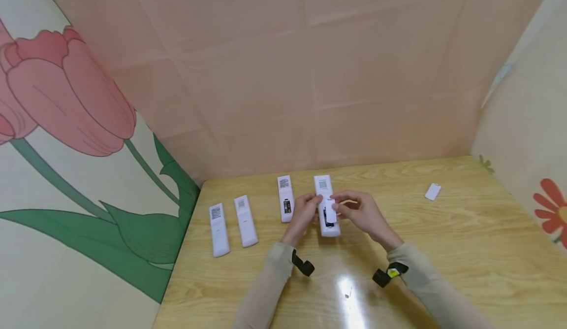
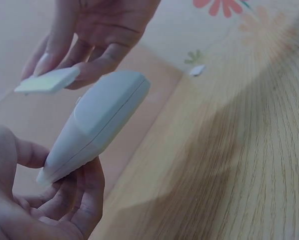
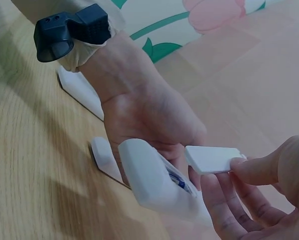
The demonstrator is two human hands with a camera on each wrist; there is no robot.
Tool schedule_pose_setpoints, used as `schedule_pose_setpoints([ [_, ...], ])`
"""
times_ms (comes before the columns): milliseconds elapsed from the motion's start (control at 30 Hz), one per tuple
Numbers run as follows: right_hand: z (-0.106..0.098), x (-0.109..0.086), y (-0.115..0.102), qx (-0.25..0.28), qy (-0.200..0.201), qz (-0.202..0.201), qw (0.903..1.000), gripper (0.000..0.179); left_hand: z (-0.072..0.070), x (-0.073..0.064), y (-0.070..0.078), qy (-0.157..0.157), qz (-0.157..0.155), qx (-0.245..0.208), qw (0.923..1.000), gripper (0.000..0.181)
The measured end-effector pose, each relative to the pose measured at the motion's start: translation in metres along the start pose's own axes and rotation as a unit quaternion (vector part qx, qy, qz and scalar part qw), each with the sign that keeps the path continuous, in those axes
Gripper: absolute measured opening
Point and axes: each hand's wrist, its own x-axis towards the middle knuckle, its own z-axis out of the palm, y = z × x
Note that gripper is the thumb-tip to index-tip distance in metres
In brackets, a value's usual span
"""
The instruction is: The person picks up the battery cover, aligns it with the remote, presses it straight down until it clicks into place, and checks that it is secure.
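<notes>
My left hand (image 1: 303, 213) grips a white remote control (image 1: 323, 185) at its side, back face up, raised over the table. Its battery compartment is open, and something blue shows inside it in the right wrist view. Between thumb and fingers of my right hand (image 1: 361, 212) is a white battery cover (image 3: 212, 161), pinched just above the compartment and apart from the remote. In the left wrist view the cover (image 2: 49, 81) is tilted beside the remote's thick end (image 2: 114, 95).
Left of my hands, two white remotes (image 1: 219, 230) (image 1: 246, 221) lie back up with covers on. Nearer, another remote (image 1: 285, 191) has its battery compartment open. A loose white cover (image 1: 432, 191) lies at the right on the wooden table (image 1: 465, 250). A pink cloth wall (image 1: 319, 82) rises behind.
</notes>
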Motion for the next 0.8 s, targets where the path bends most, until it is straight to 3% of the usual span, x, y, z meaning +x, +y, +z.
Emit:
schedule_pose_setpoints([
  [267, 0.0007, -0.0007, 0.0059, 0.006, -0.011, 0.021, 0.9997, 0.024, 0.0000, -0.0005, -0.0004, -0.004, 0.002, -0.003, 1.0000, 0.029],
  [800, 0.0023, -0.0027, 0.0089, 0.001, -0.005, 0.024, 0.9997, 0.024, 0.0010, -0.0021, 0.0031, 0.002, 0.007, 0.013, 0.9999, 0.028],
])
